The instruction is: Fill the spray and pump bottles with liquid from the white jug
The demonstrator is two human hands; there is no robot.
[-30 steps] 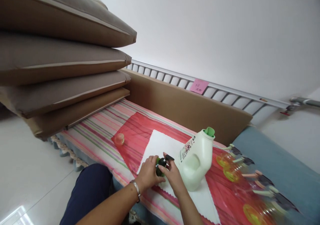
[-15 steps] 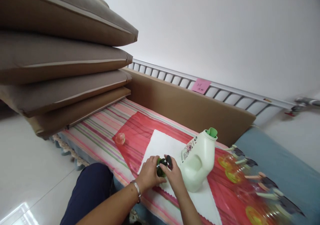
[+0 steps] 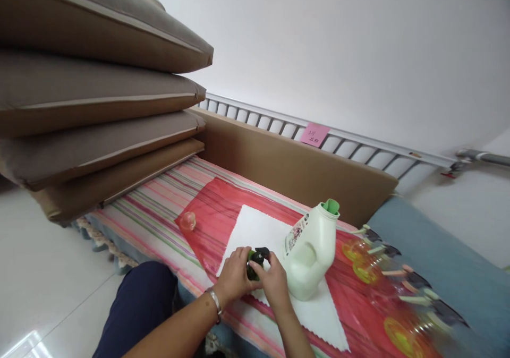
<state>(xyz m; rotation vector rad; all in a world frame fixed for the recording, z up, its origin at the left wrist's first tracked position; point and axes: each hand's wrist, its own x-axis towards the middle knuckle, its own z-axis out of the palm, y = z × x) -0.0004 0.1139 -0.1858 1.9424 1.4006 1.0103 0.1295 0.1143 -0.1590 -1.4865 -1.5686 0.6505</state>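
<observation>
My left hand is closed around a small dark green bottle. My right hand grips the black pump top on that bottle, with its fingers at the pump's neck. The bottle's lower part is hidden behind my hands. Just right of my hands stands a large pale green jug with a handle and an uncapped bright green spout. The jug rests on a white cloth with zigzag edges. Left of the cloth sits a small clear cup-like cap.
A red translucent sheet lies under the cloth, over a striped cover. Several clear pump bottles with yellow bases lie on the right. Tall stacked cushions rise at the left. Behind are a brown board and a radiator.
The view has shifted slightly. My right hand has turned a little, and the black pump top now points differently. The bottle stays between my hands.
</observation>
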